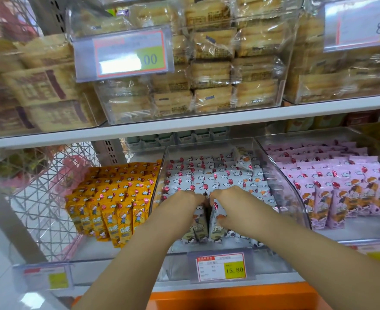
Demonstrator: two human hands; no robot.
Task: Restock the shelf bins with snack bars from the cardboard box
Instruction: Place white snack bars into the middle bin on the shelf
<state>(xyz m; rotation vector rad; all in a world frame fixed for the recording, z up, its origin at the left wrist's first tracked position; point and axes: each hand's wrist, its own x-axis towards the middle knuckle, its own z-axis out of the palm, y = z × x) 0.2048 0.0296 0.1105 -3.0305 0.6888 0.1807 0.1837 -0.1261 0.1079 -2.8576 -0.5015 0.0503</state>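
Head view shows both hands down in the middle bin (207,151), where the white snack bars (209,177) stand in rows on the lower shelf; the cardboard box is out of sight. The right hand (229,204) has its grip closed round the top of a front bar. The left hand (182,201) curls over the neighbouring tops with fingertips buried, so I cannot tell whether that grip clasps a bar or only pushes. The step looks like wedging bars into the front row. To do it well, hold the gap open with the left, slide the bar in upright and face forward, and press gently, since wrappers likely crumple. Stay clear of the yellow bars (108,198) and purple bars (341,189) in the bins just beside, and straighten the tipped bar (244,162) at the back
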